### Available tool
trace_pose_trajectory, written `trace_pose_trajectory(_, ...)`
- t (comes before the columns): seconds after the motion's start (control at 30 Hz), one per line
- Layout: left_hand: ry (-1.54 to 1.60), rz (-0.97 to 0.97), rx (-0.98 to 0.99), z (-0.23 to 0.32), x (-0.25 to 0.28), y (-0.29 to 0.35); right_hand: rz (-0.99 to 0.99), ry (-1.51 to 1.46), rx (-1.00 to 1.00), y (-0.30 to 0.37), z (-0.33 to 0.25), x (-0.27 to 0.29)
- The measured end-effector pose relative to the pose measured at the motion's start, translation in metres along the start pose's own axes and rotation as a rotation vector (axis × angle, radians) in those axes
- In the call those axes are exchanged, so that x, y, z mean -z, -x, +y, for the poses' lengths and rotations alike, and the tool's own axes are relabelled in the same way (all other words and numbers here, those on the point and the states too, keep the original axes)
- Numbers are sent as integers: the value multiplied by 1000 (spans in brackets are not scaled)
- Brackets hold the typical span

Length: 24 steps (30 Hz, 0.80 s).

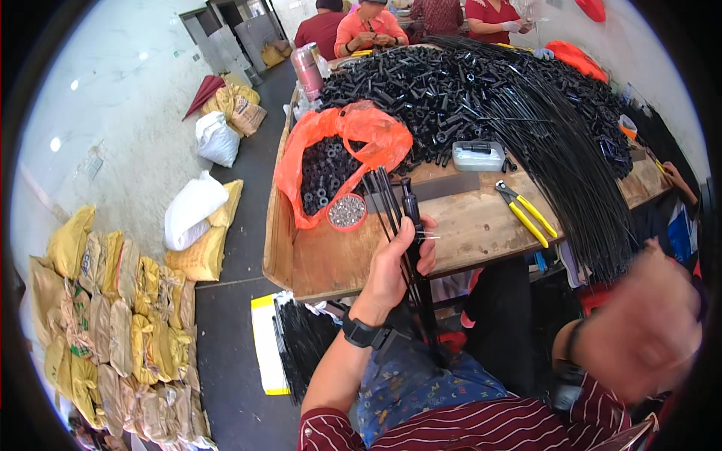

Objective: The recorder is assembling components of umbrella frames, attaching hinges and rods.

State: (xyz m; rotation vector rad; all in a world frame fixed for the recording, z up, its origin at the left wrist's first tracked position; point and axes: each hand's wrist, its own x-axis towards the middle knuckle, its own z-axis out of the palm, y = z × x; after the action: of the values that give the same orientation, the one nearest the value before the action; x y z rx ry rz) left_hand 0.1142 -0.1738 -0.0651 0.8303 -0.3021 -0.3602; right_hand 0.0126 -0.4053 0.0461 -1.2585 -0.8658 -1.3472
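My left hand [392, 263], a dark watch on its wrist, is closed around several thin black rods [387, 197] that stick up past the thumb. A black tubular plastic part [409, 201] stands upright in the same grip, and thin light-coloured pins show by the fingers. Close to it on the table lies a round red dish [347, 211] of small metal pieces. My right hand [648, 331] is raised at the right, smeared by motion, so its fingers cannot be made out. Yellow-handled pliers [525, 214] lie on the table between the two hands.
The wooden table [320, 267] carries an orange bag [293, 174] of black ring-shaped parts, a clear box [478, 156], a heap of black parts [421, 83] and long black rods [553, 143]. Sacks [124, 316] stand at left. People work at the far side.
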Motion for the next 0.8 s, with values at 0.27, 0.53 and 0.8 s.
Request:
trace_pose_trajectory(0.27,-117,240,-23,-3,10,5,-499,75,-874,114,78,-83)
trace_pose_trajectory(0.53,-155,232,-39,-1,13,5,-406,54,-971,126,87,-97)
trace_pose_trajectory(0.8,-242,317,-127,-4,1,4,-397,194,-848,125,85,-103)
